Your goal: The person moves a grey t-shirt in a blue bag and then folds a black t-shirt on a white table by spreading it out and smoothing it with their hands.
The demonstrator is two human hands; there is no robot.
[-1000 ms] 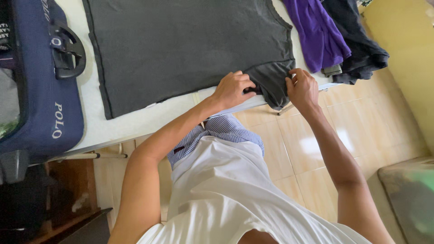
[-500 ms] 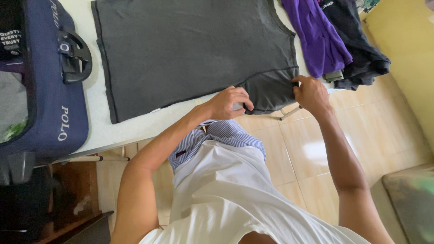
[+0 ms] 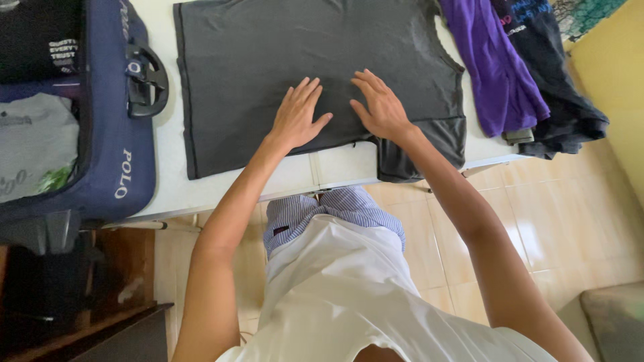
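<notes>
Left hand (image 3: 297, 115) and right hand (image 3: 380, 105) lie flat, fingers spread wide, palms down on the dark grey T-shirt (image 3: 268, 60), side by side, gripping nothing. Shirt is spread on the white table (image 3: 295, 177); its collar end is cut off at 12 o'clock, and one sleeve (image 3: 416, 151) hangs over the table edge at 5 o'clock. Navy suitcase (image 3: 117, 134) at 9 o'clock, only partly in view. Purple garment (image 3: 493, 67) and black garment (image 3: 557, 94) at 2 o'clock, tops cropped.
</notes>
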